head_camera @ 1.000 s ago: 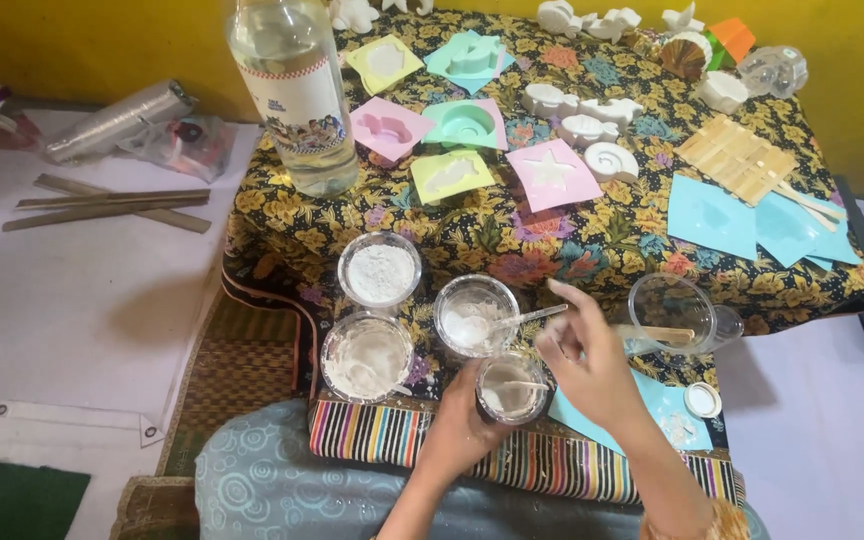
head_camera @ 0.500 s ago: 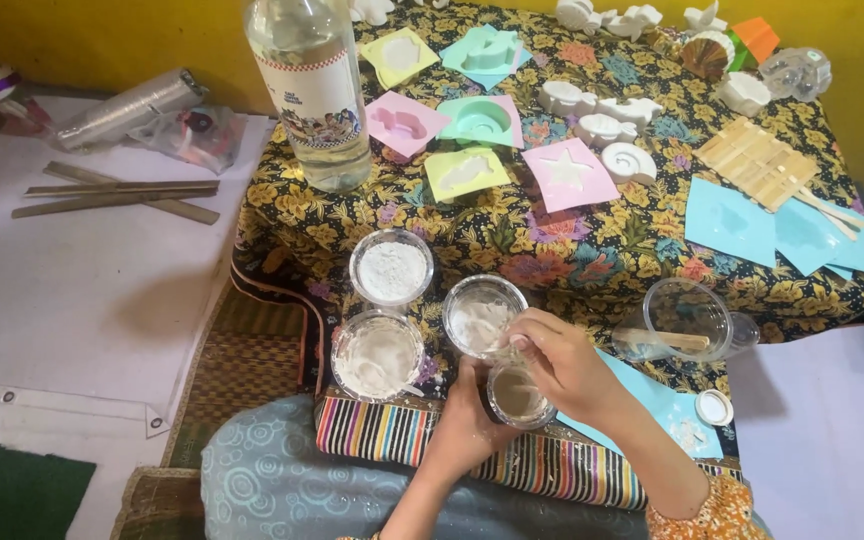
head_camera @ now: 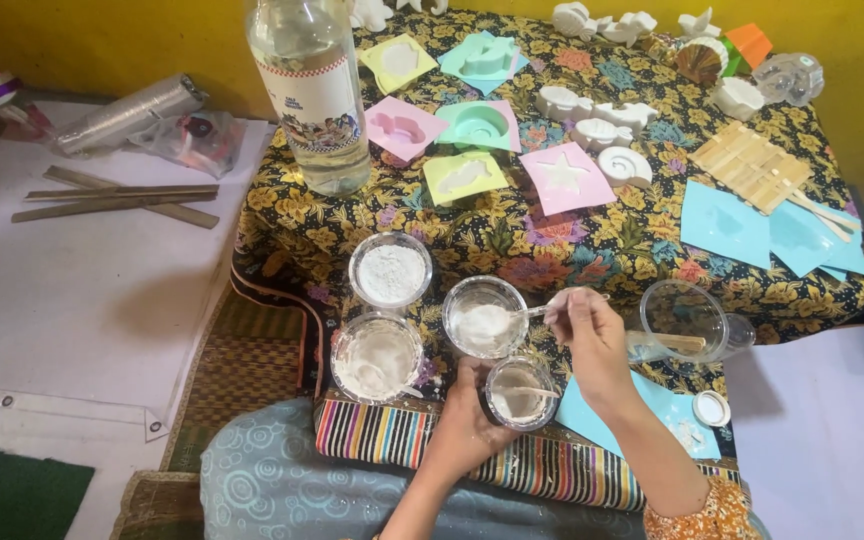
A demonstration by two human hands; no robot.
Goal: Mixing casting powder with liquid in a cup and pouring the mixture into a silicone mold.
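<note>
Here the small clear cup [head_camera: 520, 392] sits at the near edge of the flowered surface [head_camera: 592, 245], clasped from below by the left hand [head_camera: 472, 420]. The right hand [head_camera: 592, 340] pinches a spoon [head_camera: 537, 310] dipping into the powder cup [head_camera: 485, 318] just behind. Coloured moulds [head_camera: 472, 150] lie farther back.

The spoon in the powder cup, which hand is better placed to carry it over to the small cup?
Right, probably. The right hand already grips the spoon dipped into the powder cup, while the left hand steadies the small cup.
</note>
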